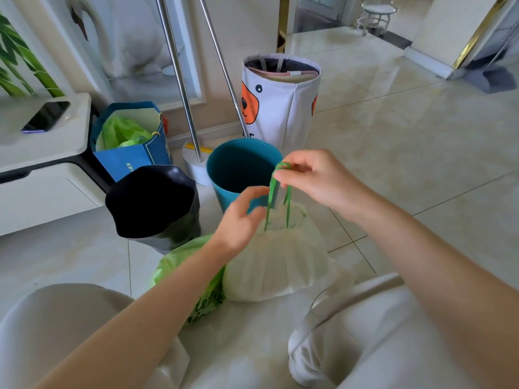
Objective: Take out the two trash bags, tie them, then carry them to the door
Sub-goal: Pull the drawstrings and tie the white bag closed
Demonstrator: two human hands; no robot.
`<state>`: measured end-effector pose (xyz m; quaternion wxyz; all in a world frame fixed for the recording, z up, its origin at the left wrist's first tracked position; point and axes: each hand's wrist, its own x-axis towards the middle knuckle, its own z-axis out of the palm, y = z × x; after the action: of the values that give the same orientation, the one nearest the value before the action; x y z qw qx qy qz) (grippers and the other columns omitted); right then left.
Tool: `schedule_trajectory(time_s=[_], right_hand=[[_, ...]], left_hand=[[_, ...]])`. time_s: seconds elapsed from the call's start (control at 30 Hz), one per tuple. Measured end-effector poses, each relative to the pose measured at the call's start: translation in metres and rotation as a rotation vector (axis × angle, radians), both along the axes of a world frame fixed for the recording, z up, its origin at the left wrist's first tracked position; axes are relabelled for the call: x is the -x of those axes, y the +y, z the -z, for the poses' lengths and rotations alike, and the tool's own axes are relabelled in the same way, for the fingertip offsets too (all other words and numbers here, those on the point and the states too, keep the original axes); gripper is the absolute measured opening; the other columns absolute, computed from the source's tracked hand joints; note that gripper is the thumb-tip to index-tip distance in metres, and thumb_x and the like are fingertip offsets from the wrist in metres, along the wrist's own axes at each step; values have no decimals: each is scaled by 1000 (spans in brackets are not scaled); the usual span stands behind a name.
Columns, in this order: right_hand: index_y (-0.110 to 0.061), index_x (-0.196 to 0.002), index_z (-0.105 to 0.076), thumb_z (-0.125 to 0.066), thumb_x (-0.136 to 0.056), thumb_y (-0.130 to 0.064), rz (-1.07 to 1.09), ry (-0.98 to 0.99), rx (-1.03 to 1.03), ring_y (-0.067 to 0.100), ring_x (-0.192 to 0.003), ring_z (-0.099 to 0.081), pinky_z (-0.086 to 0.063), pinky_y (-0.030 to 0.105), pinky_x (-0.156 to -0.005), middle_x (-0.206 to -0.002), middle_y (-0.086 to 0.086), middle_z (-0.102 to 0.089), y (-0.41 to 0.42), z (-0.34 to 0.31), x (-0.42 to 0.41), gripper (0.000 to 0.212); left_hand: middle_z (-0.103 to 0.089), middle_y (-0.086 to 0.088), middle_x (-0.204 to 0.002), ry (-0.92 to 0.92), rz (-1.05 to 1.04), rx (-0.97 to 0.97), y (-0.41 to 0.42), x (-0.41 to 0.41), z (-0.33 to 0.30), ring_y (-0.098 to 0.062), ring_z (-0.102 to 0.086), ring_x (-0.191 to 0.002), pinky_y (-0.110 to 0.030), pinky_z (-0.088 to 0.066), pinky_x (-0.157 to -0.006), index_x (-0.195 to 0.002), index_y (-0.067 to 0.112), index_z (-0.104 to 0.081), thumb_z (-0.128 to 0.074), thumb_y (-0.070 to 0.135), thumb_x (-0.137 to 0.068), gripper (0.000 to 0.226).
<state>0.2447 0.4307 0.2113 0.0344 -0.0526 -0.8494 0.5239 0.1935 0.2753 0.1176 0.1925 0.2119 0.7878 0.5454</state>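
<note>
A white trash bag (280, 265) stands on the floor between my knees, its mouth gathered by a green drawstring (271, 192). My right hand (311, 178) pinches the top loop of the drawstring and holds it up. My left hand (241, 220) grips the bag's gathered neck beside the strings. A green plastic bag (179, 265) lies against the white one on its left, partly hidden under my left forearm. Behind them stands an empty teal bin (238, 167), and to its left a bin lined with a black bag (151, 200).
A blue paper bag (132, 158) with green plastic inside stands by a white cabinet (42, 169) that carries a phone (46, 116). A white fabric hamper (280, 105) and two metal poles (182, 88) on a round base are behind the bins. Tiled floor stretches right.
</note>
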Motion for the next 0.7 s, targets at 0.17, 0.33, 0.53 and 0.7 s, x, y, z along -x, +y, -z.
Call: schedule_trajectory(time_s=[0.17, 0.33, 0.53, 0.7], right_hand=[[-9, -80, -65, -61, -87, -11, 19, 121, 204, 16, -73, -60, -54, 35, -76, -76, 11, -64, -3, -9, 6, 9], [-13, -78, -63, -60, -89, -8, 63, 272, 372, 10, -65, -54, -44, 18, -65, -67, 1, -59, -6, -23, 12, 13], [-11, -80, -63, -62, -89, -6, 127, 334, 498, 8, -62, -53, -45, 22, -66, -63, -4, -58, -1, -29, 17, 11], [-12, -77, -62, -63, -87, -5, 161, 356, 457, 5, -59, -54, -44, 21, -63, -60, -6, -58, 8, -24, 18, 12]], left_hand=[[-47, 16, -142, 18, 93, -4, 35, -3, 13, -1, -39, -131, -23, -29, -109, -141, 34, -37, -75, 43, -73, 78], [-72, 6, -94, 39, -168, -34, 74, -1, 16, -10, -64, -92, -29, -51, -84, -85, 37, -63, -78, 40, -72, 19], [-45, 1, -54, 0, -199, -63, 92, 4, 25, -15, -38, -54, -30, -34, -57, -60, 6, -45, -65, 28, -83, 37], [-33, 0, -54, 12, -133, 71, 94, 8, 45, -21, -32, -54, -34, -31, -55, -63, 14, -33, -42, 48, -82, 40]])
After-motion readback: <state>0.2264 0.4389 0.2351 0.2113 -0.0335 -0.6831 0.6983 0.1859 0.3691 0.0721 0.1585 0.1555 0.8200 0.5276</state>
